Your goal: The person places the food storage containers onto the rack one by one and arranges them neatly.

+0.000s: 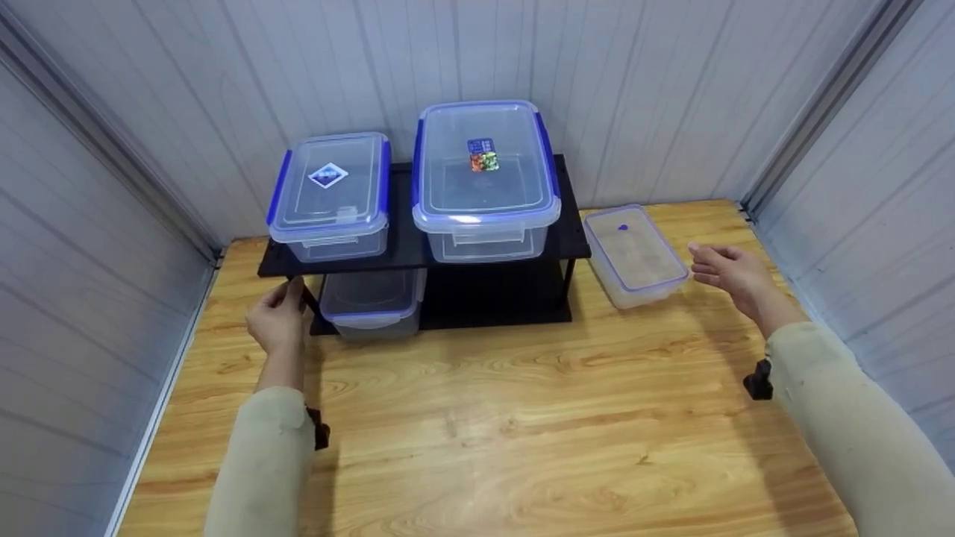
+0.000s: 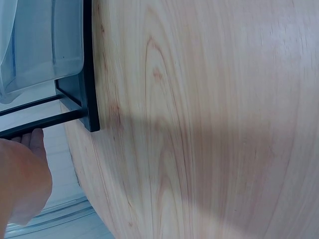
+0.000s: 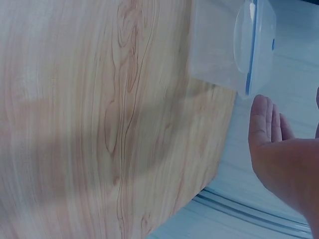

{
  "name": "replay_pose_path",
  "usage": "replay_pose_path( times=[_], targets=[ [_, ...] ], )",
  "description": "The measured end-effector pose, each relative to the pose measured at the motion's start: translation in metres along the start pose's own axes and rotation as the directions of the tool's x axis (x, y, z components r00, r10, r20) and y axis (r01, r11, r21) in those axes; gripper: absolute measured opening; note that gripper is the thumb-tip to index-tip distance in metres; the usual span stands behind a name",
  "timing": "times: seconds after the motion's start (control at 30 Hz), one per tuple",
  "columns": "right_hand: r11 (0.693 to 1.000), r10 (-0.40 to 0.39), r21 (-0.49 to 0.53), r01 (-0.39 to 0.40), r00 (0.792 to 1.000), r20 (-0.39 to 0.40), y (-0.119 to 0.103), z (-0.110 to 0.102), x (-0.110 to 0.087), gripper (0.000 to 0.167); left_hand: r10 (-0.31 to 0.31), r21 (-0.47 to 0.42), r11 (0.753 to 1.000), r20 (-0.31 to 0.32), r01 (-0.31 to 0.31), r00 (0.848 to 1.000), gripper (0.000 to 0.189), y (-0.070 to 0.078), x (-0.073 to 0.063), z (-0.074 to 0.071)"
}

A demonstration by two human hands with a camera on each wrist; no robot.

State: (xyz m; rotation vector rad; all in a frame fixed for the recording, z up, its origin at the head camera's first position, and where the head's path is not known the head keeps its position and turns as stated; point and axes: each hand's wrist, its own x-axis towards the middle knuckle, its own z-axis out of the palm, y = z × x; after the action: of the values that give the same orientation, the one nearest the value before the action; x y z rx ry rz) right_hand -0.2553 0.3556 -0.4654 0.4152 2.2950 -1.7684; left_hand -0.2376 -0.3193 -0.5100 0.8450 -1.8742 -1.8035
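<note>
My left hand (image 1: 277,315) is at the front left post of a black two-tier rack (image 1: 403,250), its fingers (image 2: 37,139) bent against that post in the left wrist view. To the right of the rack a clear food container (image 1: 634,250) with a blue-rimmed lid stands on the table. Just off that container's right side is my right hand (image 1: 735,277), fingers fairly straight and holding nothing. The right wrist view has its fingertips (image 3: 259,102) close to the corner of the container (image 3: 224,45); a small gap seems to separate them.
On the rack's top tier stand a smaller lidded container (image 1: 332,201) and a larger one (image 1: 485,171), both with blue clips. Another lidded container (image 1: 373,306) is on the lower tier at the left. Pale panel walls (image 1: 656,97) enclose the wooden table (image 1: 507,432).
</note>
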Motion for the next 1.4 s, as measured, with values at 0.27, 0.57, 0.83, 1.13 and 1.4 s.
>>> replay_pose_path(
  times=[0.27,0.57,0.83,1.13,1.4],
  targets=[
    [0.999,0.023,-0.032,-0.020,0.995,0.093,0.004,0.000,0.012,0.095,0.041,-0.032,0.999,0.016,-0.041,0.999,0.038,0.001,-0.001,0.001],
    [0.999,0.030,0.012,-0.031,0.993,0.115,0.011,0.002,0.020,0.084,0.000,-0.045,0.999,0.021,0.001,1.000,0.040,0.000,0.001,0.000],
    [0.999,0.034,0.013,-0.036,0.986,0.165,0.023,0.003,0.027,0.069,-0.009,-0.072,0.997,0.017,0.010,1.000,0.037,0.001,0.001,0.001],
    [0.997,0.076,0.017,-0.080,0.980,0.182,0.030,0.007,0.024,0.019,-0.003,-0.066,0.998,0.012,0.003,1.000,0.036,0.001,0.001,0.001],
    [0.981,0.150,0.093,-0.173,0.965,0.215,0.032,0.009,0.022,0.022,-0.004,-0.009,1.000,0.014,0.005,1.000,0.038,0.001,0.000,0.000]
  ],
)
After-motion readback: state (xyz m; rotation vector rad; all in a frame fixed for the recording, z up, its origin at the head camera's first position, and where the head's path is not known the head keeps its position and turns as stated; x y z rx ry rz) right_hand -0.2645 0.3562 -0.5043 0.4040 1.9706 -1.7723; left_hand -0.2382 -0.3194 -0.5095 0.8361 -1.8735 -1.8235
